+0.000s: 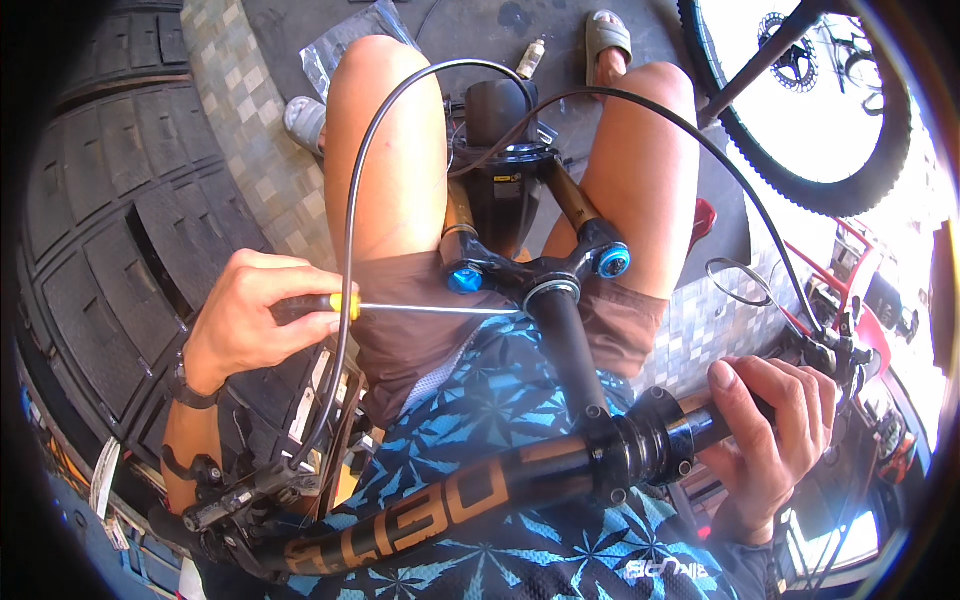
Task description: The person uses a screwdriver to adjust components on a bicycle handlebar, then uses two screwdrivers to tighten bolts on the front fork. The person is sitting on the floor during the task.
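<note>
My left hand (255, 315) grips a screwdriver (400, 308) by its black and yellow handle. Its thin shaft points right, with the tip at the silver ring below the crown of a black bicycle fork (530, 240). The fork lies between my knees, with blue caps on top of both legs. My right hand (770, 420) is closed around the black handlebar (450, 500) just right of the stem clamp (640, 450). The steerer tube runs from the crown down to that stem. Black brake hoses (350, 220) loop from the bar ends over my thighs.
Large dark tyres (120, 200) are stacked at the left. A bicycle wheel (830, 110) with a disc rotor stands at the upper right. A small bottle (532, 55) and a clear plastic bag (350, 40) lie on the floor by my sandalled feet. A red stand (850, 260) is at the right.
</note>
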The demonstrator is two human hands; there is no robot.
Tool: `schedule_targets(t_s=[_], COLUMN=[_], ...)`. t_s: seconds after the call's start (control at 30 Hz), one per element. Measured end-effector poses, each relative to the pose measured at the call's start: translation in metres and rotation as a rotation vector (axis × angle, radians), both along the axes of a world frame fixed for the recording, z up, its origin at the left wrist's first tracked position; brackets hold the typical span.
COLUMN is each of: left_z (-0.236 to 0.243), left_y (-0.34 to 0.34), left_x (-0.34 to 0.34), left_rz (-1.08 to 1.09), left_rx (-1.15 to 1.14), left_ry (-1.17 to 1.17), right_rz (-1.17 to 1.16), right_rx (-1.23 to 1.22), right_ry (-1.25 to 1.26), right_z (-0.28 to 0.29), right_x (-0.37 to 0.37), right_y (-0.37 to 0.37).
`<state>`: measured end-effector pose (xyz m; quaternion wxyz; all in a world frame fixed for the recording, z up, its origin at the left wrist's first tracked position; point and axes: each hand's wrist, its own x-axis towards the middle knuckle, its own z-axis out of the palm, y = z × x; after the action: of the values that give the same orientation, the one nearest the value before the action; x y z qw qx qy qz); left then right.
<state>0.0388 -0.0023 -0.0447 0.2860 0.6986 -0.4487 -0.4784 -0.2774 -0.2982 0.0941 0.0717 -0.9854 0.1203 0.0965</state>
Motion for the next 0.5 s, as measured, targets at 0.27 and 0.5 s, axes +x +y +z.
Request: schedule_targets(t_s=[0.27,0.5], left_z=[0.002,-0.003], left_y=[0.006,0.015], left_x=[0.003,-0.001], left_rz=[0.055,0.074], left_rx=[-0.042,-0.042], left_ry=[-0.016,0.002], right_rz=[-0.026,0.015], right_rx=[-0.023,-0.037], right_ry=[-0.046,-0.063], right_z=[-0.004,-0.006], right_x=[0.001,0.002], right_y=[0.003,0.003])
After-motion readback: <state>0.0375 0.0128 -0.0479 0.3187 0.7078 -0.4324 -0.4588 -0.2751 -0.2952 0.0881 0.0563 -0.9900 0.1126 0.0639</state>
